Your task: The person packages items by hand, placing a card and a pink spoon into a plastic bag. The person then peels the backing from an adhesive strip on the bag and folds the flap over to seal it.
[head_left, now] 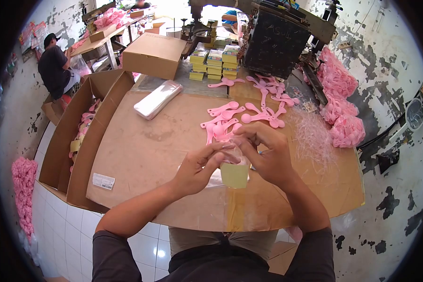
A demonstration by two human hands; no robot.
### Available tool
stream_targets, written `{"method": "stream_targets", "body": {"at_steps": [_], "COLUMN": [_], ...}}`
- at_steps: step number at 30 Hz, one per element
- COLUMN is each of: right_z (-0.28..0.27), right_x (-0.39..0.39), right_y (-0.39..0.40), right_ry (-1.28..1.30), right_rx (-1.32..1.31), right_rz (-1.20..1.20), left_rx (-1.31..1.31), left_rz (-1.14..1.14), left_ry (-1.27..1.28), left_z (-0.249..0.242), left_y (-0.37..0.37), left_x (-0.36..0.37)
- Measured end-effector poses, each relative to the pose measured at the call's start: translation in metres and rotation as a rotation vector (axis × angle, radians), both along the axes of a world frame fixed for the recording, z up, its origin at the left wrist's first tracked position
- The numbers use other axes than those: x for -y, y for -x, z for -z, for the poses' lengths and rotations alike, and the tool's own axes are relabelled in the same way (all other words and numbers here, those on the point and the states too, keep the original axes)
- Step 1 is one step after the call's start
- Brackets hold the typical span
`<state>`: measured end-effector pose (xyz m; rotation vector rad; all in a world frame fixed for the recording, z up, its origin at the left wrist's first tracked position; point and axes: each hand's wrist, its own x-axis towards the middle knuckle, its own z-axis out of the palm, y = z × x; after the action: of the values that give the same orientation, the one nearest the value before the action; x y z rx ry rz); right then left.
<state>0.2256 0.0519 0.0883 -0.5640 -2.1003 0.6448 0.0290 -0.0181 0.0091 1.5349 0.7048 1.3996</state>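
My left hand (199, 167) is closed in a pinch at the top edge of a small clear plastic bag (231, 151). From the other side, my right hand (268, 152) is also closed, its thumb and fingers together at the bag's upper part. A pale yellow-green card (234, 176) hangs below my fingers, seemingly inside the bag. Just beyond my hands lies a pile of pink plastic measuring spoons (218, 123). Whether a spoon is also between my fingers is hidden. Some clear plastic (215, 179) lies beneath the card.
A stack of clear bags (158, 99) lies on the cardboard-covered table (141, 145). Behind are stacked yellow card packs (215, 58), a brown box (153, 50) and a black machine (275, 42). Plastic scraps (315, 134) lie right; an open carton (75, 155) stands left. Another person (54, 66) sits far left.
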Motion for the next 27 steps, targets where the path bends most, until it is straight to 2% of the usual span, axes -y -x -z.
{"method": "stream_targets", "body": {"at_steps": [6, 9, 12, 14, 21, 23, 27], "right_z": [-0.003, -0.004, -0.001, 0.004, 0.018, 0.018, 0.007], "right_x": [0.001, -0.005, 0.002, 0.002, -0.005, -0.010, -0.043], "right_y": [-0.001, 0.000, 0.002, 0.006, 0.014, 0.012, -0.021], "right_ry": [0.075, -0.551, -0.690, -0.769, -0.917, -0.767, -0.323], "right_rx": [-0.012, 0.076, 0.253, 0.279, 0.413, 0.343, 0.112], "right_rz": [0.023, 0.103, 0.106, 0.151, 0.204, 0.244, 0.162], "left_rx": [-0.055, -0.129, -0.195, -0.212, -0.528, -0.577, -0.318], "left_rz": [-0.085, -0.156, -0.208, -0.240, -0.295, -0.263, -0.227], "left_ry": [0.078, 0.100, 0.028, -0.038, -0.042, -0.017, 0.048], "left_z": [-0.004, -0.009, -0.012, -0.005, -0.012, -0.015, -0.002], "left_y": [-0.005, -0.002, -0.002, -0.003, -0.004, -0.004, 0.002], "left_x": [0.002, 0.005, 0.006, 0.005, 0.009, 0.010, 0.000]}}
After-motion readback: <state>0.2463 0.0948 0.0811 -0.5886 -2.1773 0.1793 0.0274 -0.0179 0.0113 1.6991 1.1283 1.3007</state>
